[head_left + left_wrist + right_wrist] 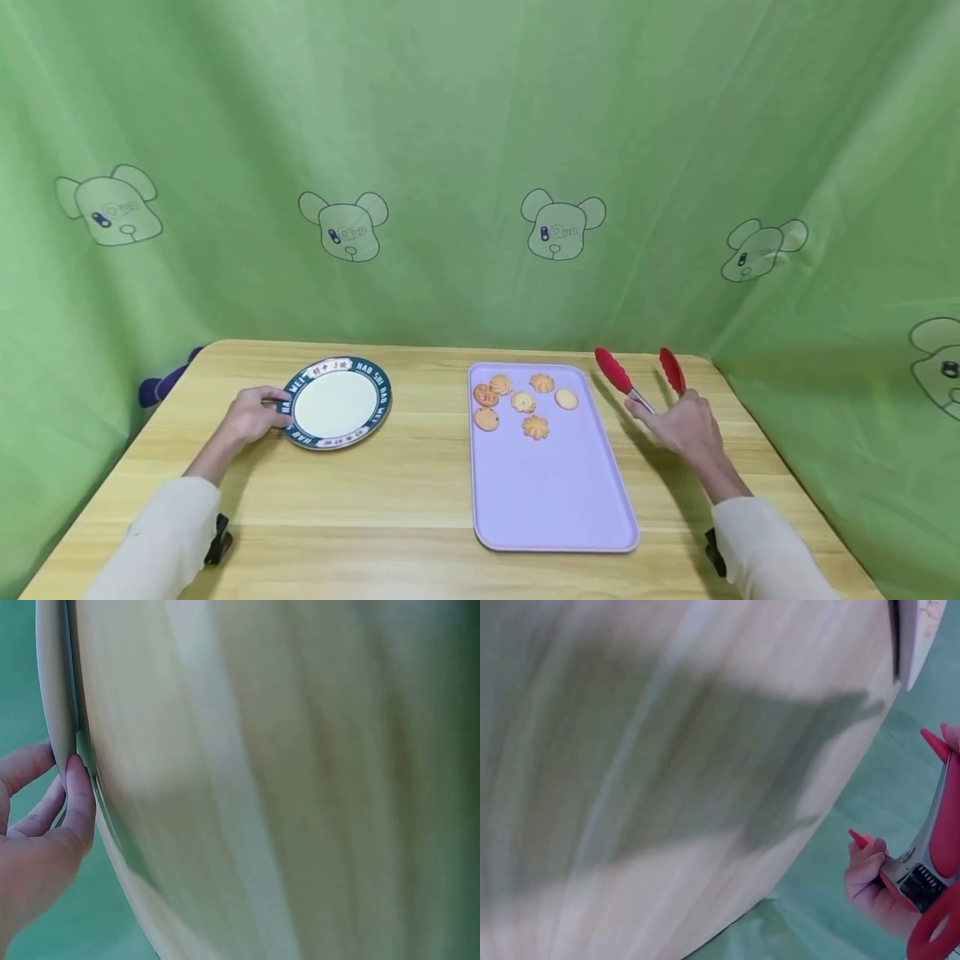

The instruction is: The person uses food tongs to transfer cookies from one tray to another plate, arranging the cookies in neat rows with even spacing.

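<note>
At the left of the table, my left hand (251,414) pinches the near-left rim of a round plate (336,404) with a white middle and a dark green lettered border. The left wrist view shows thumb and fingers on either side of the plate's edge (54,682). Over on the right, my right hand (686,425) holds red-tipped metal tongs (615,372), their arms spread apart with nothing between the tips. A lilac tray (551,496) lies between the hands. Several cookies, among them a flower-shaped cookie (536,427) and an oval cookie (566,399), sit toward its far end.
The wooden table (360,517) has rounded far corners. Behind it and along both sides hangs a green curtain (450,125) printed with bear heads. A purple object (161,387) shows past the table's left edge, partly hidden.
</note>
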Available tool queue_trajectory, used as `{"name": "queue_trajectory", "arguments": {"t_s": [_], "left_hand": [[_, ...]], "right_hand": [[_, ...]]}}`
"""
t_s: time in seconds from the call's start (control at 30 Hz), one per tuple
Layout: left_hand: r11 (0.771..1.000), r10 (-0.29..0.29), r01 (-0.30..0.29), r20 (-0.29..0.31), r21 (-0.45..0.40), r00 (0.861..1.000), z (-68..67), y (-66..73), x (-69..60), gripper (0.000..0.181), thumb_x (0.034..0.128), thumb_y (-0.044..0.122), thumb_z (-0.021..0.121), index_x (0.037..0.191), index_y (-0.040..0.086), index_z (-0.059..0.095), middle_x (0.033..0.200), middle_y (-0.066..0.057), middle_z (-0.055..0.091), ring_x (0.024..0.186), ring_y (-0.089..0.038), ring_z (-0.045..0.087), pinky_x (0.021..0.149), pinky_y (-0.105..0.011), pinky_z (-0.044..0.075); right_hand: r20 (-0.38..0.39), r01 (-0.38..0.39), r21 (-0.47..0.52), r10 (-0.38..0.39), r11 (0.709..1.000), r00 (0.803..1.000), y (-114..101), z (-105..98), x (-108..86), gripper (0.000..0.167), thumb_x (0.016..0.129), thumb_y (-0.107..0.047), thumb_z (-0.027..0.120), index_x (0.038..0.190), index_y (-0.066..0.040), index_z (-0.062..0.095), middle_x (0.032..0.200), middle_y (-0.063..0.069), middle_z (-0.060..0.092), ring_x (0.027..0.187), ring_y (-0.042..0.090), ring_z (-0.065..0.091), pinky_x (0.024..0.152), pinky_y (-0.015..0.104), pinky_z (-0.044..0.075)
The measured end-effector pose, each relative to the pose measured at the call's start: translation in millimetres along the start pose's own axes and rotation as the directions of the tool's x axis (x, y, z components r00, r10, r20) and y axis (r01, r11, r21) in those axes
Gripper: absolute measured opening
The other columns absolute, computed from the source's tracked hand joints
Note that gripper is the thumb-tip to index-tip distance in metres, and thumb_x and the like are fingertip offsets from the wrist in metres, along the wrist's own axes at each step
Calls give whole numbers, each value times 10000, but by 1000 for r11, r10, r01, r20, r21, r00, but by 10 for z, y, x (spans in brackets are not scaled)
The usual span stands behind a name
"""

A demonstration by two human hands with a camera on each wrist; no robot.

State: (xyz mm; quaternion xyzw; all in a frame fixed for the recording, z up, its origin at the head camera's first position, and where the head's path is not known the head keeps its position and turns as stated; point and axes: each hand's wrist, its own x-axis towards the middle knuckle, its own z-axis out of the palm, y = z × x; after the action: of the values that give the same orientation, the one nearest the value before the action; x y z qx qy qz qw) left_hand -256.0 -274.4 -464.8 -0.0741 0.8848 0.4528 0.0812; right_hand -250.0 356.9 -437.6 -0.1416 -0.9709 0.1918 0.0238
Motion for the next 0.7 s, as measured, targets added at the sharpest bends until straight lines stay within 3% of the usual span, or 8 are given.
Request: {"name": "queue_trajectory", "arguments": {"t_s": [0.2, 0.43, 0.7], "left_hand": [[1000, 25, -25, 20, 6, 999, 70, 26, -79, 515, 754, 17, 727, 1212, -106, 526, 959, -203, 601, 719, -166, 588, 622, -275, 544], [999, 50, -50, 56, 2, 997, 194, 78, -180, 500, 736, 13, 742, 1183, -97, 545, 964, -201, 591, 750, -193, 582, 622, -288, 541], [998, 66, -65, 79, -13, 995, 348, 147, -301, 485, 721, 16, 751, 1161, -73, 568, 979, -205, 604, 754, -201, 588, 620, -313, 548]], "right_hand": [[4, 54, 27, -55, 998, 999, -66, -60, -8, 1031, 710, -784, 550, 1090, 169, 452, 950, 280, 546, 768, 324, 538, 547, 319, 435], [61, 161, 13, -161, 987, 985, -170, -126, -52, 830, 739, -763, 541, 950, 37, 487, 745, 120, 489, 647, 215, 487, 500, 270, 368], [94, 300, -9, -298, 954, 950, -339, -176, -213, 740, 749, -694, 607, 958, 9, 508, 760, 93, 486, 653, 191, 458, 517, 262, 351]]}}
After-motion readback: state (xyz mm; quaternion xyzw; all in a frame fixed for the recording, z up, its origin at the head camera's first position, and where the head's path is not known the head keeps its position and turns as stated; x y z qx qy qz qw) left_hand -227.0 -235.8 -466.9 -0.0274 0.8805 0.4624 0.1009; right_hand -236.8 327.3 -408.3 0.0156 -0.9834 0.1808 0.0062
